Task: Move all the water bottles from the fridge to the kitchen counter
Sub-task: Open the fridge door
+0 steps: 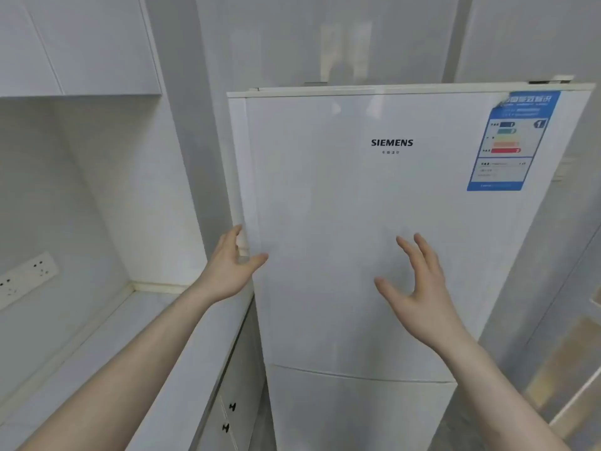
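Note:
A white fridge stands in front of me with both of its doors closed. No water bottles show. My left hand is at the left edge of the upper door, fingers reaching around the door's side and thumb on its front. My right hand hovers in front of the door's lower middle with fingers spread and relaxed, holding nothing. The pale kitchen counter runs along the left, right beside the fridge.
White wall cabinets hang above the counter. A wall socket strip sits at the left. Drawers with dark knobs lie under the counter. A blue energy label is stuck on the door's upper right.

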A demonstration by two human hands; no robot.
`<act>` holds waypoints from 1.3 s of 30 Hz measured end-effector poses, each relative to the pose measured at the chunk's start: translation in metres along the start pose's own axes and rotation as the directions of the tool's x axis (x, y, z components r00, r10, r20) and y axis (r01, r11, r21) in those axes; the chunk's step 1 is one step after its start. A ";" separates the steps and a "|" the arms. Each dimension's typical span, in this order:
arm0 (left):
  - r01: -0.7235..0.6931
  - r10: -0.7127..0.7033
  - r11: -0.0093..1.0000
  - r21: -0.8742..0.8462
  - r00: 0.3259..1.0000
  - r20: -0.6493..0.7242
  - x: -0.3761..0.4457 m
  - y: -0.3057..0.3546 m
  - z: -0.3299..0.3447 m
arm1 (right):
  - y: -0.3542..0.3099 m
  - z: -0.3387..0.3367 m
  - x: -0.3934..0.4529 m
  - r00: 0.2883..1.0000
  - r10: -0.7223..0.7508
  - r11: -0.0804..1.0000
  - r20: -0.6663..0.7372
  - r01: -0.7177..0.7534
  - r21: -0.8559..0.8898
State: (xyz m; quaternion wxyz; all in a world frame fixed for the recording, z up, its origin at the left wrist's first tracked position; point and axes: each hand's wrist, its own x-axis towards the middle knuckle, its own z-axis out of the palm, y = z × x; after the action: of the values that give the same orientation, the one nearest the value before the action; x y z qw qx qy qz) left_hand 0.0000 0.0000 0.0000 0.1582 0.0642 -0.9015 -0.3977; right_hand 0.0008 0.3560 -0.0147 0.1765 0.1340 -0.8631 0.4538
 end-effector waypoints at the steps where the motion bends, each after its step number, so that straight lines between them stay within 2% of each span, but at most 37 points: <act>1: 0.022 -0.024 0.999 -0.045 0.999 -0.034 0.009 0.000 0.004 | 0.004 0.001 0.009 0.999 -0.025 0.999 -0.027 0.024 -0.021; 7: 0.140 -0.171 0.911 -0.388 0.984 -0.047 0.054 0.009 0.032 | 0.036 0.008 0.060 0.989 -0.107 0.984 -0.100 0.091 -0.155; 11: 0.159 -0.220 0.875 -0.457 0.972 -0.083 0.074 0.007 0.046 | 0.054 0.018 0.072 0.978 -0.178 0.963 -0.108 0.151 -0.224; 19: 0.185 -0.297 0.861 -0.473 0.939 -0.174 0.090 -0.009 0.060 | 0.065 0.036 0.075 0.982 -0.185 0.918 -0.036 0.159 -0.364; 28: 0.150 -0.268 0.920 -0.362 0.915 -0.301 0.082 -0.008 0.069 | 0.063 0.035 0.070 0.976 -0.197 0.947 -0.098 0.163 -0.279; 33: 0.142 -0.232 0.931 -0.336 0.941 -0.245 0.061 -0.014 0.058 | 0.054 0.036 0.056 0.976 -0.180 0.969 -0.123 0.154 -0.194; 39: 0.121 -0.198 0.932 -0.342 0.960 -0.199 0.031 -0.015 0.045 | 0.028 0.048 0.025 0.990 -0.132 0.988 -0.059 0.126 -0.094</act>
State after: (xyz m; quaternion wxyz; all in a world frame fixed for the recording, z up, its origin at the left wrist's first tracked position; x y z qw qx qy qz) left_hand -0.0439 0.0134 -0.0323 0.2369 0.1560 -0.7903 -0.5431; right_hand -0.0414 0.3299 -0.0498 0.2394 0.1665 -0.8659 0.4064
